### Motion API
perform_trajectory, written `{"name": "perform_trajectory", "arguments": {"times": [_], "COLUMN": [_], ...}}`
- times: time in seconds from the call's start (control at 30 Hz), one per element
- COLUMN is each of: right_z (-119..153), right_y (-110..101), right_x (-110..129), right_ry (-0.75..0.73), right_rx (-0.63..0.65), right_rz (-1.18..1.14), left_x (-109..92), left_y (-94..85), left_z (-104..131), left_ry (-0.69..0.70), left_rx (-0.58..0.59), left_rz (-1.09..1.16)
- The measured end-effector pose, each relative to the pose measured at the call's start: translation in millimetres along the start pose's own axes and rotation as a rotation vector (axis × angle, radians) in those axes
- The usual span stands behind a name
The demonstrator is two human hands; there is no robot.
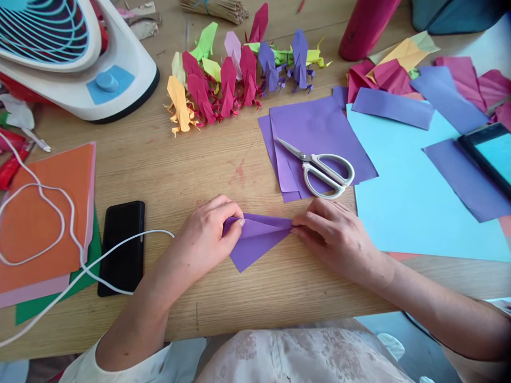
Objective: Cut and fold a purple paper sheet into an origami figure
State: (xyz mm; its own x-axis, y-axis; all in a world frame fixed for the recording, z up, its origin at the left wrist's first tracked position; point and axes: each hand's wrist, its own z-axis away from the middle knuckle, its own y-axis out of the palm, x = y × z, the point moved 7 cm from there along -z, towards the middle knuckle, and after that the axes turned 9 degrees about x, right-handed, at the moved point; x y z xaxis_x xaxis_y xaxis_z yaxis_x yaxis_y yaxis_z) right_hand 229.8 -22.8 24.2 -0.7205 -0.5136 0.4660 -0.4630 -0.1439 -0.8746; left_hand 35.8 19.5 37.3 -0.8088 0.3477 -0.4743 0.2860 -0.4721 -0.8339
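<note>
A small sheet of purple origami paper (255, 242), partly folded, is stretched between my two hands just over the wooden table. My left hand (211, 229) pinches its left corner between thumb and fingers. At the opposite corner, my right hand (333, 234) grips the paper with thumb and fingertips. A folded flap runs across the top, and one pointed corner hangs toward me. Beyond my right hand, white-handled scissors (325, 170) lie with blades a little apart on a stack of purple paper sheets (311, 125).
Several folded paper figures (227, 85) stand at the back. A fan (107, 80) is at the far left, above orange paper (48, 213), a black phone (122, 247) and a white cable (120, 244). Light-blue paper (407, 213) lies right, near a red cylinder (367, 26).
</note>
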Motion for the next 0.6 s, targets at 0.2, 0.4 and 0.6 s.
{"name": "perform_trajectory", "arguments": {"times": [0.2, 0.4, 0.6], "right_z": [0, -2, 3], "right_y": [1, 2, -1], "right_x": [-2, -3, -7], "right_ry": [0.026, 0.047, 0.048], "right_rx": [-0.013, -0.023, -0.020], "right_rz": [-0.028, -0.034, -0.069], "left_x": [-45, -89, -95], "left_y": [-2.8, 23.6, 36.7], "left_z": [14, 4, -13], "left_ry": [0.100, 0.206, 0.222], "left_rx": [-0.120, -0.032, 0.025], "left_rz": [-0.387, -0.629, -0.603]}}
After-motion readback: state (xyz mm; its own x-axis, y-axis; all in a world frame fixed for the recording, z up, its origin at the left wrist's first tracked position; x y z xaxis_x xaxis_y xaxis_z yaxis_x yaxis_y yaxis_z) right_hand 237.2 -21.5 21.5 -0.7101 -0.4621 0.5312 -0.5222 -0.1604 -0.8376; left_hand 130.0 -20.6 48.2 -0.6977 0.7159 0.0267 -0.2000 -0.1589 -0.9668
